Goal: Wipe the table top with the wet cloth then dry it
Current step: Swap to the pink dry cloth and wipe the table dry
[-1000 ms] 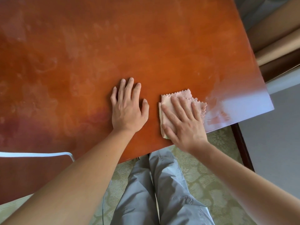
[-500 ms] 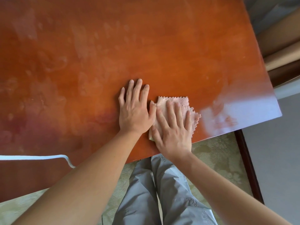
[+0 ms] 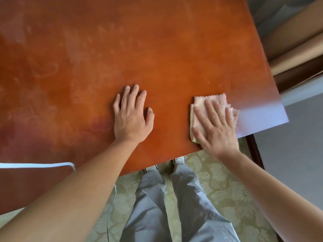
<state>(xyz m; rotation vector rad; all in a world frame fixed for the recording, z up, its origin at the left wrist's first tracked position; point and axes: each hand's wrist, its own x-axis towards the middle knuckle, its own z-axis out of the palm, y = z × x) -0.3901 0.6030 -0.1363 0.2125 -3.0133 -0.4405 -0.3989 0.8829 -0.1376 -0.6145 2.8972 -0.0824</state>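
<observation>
Person stands at the near edge of the counter (image 3: pixel 157 49), grey trousers (image 3: pixel 174 206) and white shoe tips (image 3: pixel 180 160) over a green patterned carpet (image 3: pixel 218 180). A thin cable (image 3: pixel 110 206) hangs down by the left forearm. A white strap (image 3: pixel 35 165) lies across the counter's near left part. Left hand (image 3: pixel 131 117) is flat on the bare orange-brown wood, fingers straight and slightly spread, grip holding nothing. Right hand (image 3: pixel 215 126) lies flat on the cloth (image 3: pixel 201 105), fingers straight and pressing it down, not curled round it. The cloth is pink, folded, with zigzag edges, near the counter's near right corner, well apart from the left hand. Just right of the cloth the wood shows a pale glossy glare. Farther back the top is streaked with hazy smears. Beyond the right edge, brown rolls (image 3: pixel 297 41) lie on the floor.
</observation>
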